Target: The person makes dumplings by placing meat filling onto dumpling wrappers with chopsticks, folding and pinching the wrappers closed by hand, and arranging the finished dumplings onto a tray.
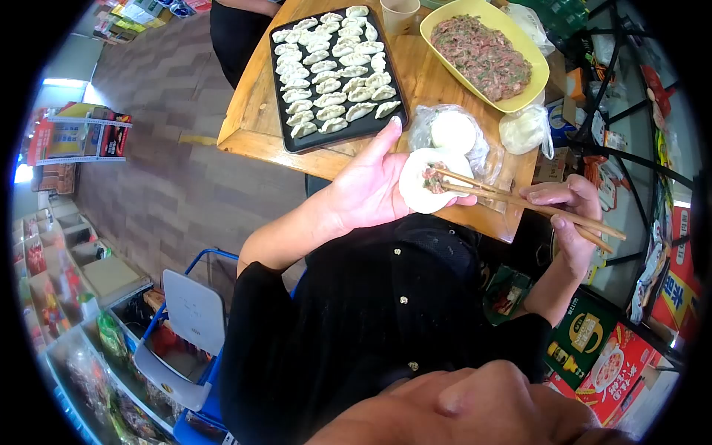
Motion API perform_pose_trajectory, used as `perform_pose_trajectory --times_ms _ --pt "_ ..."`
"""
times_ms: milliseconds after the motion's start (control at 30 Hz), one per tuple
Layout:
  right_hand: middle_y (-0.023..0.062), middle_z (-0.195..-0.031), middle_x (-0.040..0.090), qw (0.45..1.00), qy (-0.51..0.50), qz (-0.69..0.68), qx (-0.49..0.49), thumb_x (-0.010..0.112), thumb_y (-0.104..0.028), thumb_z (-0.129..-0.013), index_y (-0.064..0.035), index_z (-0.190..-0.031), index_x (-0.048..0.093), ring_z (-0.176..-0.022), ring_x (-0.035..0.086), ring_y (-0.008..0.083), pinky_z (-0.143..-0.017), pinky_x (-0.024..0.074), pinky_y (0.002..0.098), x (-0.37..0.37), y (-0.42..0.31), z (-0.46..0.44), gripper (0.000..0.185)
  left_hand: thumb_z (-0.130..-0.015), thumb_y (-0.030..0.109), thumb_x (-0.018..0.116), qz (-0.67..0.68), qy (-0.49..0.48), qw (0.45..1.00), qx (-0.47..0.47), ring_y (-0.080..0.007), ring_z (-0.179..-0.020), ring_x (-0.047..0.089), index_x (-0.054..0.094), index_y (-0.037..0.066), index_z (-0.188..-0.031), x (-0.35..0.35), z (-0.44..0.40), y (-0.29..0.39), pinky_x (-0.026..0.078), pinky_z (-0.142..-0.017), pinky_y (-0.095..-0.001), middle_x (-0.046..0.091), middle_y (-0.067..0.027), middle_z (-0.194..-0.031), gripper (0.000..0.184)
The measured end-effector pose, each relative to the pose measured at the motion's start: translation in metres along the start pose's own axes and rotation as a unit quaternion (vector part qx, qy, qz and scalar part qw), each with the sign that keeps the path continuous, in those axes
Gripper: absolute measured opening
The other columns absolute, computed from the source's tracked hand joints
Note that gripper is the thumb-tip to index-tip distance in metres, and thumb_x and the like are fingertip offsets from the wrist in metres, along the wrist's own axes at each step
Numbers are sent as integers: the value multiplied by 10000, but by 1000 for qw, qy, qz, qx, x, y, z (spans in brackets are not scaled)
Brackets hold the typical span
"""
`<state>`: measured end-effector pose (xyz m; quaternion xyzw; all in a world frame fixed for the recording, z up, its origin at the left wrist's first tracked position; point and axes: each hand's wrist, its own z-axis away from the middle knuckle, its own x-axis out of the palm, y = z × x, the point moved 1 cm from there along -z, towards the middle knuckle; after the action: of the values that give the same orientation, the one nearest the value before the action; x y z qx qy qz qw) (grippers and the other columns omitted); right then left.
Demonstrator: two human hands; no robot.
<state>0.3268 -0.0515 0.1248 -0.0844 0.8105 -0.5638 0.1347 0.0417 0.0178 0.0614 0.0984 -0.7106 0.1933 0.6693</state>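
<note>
A round white dumpling wrapper (415, 194) lies across the fingers of my left hand (368, 185), whose thumb points up and away from it. In the wrapper's middle sits a small lump of meat filling (433, 179). My right hand (575, 215) grips a pair of wooden chopsticks (534, 206), and their tips touch that filling. Just beyond the wrapper, more round white wrappers (452, 132) rest in a clear plastic bag on the table. A yellow bowl (545, 74) holds minced meat with green bits. The black tray (341, 136) carries rows of folded dumplings (324, 87).
The wooden table (252, 119) has its near edge just in front of my body. A paper cup (400, 15) and a tied plastic bag (525, 130) stand on it. Another person's dark-clothed leg (233, 41) shows at the far side. A chair (194, 311) is at left, boxes at right.
</note>
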Motion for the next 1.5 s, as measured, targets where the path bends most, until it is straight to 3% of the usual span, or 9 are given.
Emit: perform_pose_trajectory --times_ms 200,400,633,767,833,967,1033,1100,1500 --pt "247 -966 650 999 12 14 -45 593 -129 -891 -16 -1360 387 -934 654 384 -864 526 487 -8 -18 -8 524 -973 608 231 -42 18 999 13 -535 -1327 295 149 -130 -1437 -4 2 -2 340 -1114 -463 239 -370 -1452 876" --pt "238 -946 646 998 61 -2 27 588 -138 -868 41 -1140 526 -863 662 316 -821 543 429 -16 -11 -3 331 -982 588 226 -145 39 988 20 -507 -1338 308 182 -121 -1437 -4 4 -2 288 -1142 -445 271 -347 -1456 844" --pt "250 -994 647 994 50 -48 89 537 -61 -886 52 -1143 537 -880 667 321 -829 542 427 -7 8 -17 280 -984 587 209 -149 68 987 3 -511 -1337 305 217 -116 -1433 -2 2 0 271 -1147 -458 282 -339 -1457 834" --pt "256 -986 639 989 95 -72 86 546 -119 -929 51 -1132 536 -853 671 341 -785 562 444 -22 8 -16 265 -986 584 211 -153 70 986 5 -506 -1334 314 216 -112 -1436 -2 1 6 296 -1133 -472 298 -335 -1451 829" --pt "249 -973 638 987 111 -71 90 550 -140 -938 40 -1121 543 -840 673 341 -777 563 435 -28 10 -18 257 -1004 544 190 -109 71 991 14 -482 -1297 394 270 -68 -1437 -5 0 9 329 -1121 -454 404 -268 -1418 754" --pt "240 -994 642 986 134 -77 69 515 -137 -954 34 -1122 554 -894 672 334 -783 563 408 -43 21 -27 244 -1002 547 197 -129 68 989 11 -459 -1306 397 255 -61 -1446 -8 -9 16 319 -1126 -451 390 -281 -1424 755" --pt "235 -1030 646 947 317 -38 49 496 -134 -964 56 -1125 558 -944 668 313 -809 560 384 -52 30 -39 257 -1002 546 203 -124 49 991 2 -454 -1313 390 241 -57 -1453 -13 -12 20 327 -1121 -450 375 -288 -1432 754" --pt "204 -1083 647 943 332 7 34 485 -105 -978 86 -1120 563 -1012 652 281 -893 541 363 -64 44 -54 251 -989 576 200 -115 70 991 20 -478 -1349 313 201 -110 -1445 -17 -15 21 294 -1135 -456 296 -323 -1461 824" --pt "130 -1044 656 945 296 84 109 555 -145 -968 63 -1063 626 -1000 641 203 -896 539 328 -72 108 -85 239 -993 566 201 -136 110 984 23 -477 -1355 303 229 -113 -1437 -32 -15 23 263 -1151 -443 308 -337 -1448 811"
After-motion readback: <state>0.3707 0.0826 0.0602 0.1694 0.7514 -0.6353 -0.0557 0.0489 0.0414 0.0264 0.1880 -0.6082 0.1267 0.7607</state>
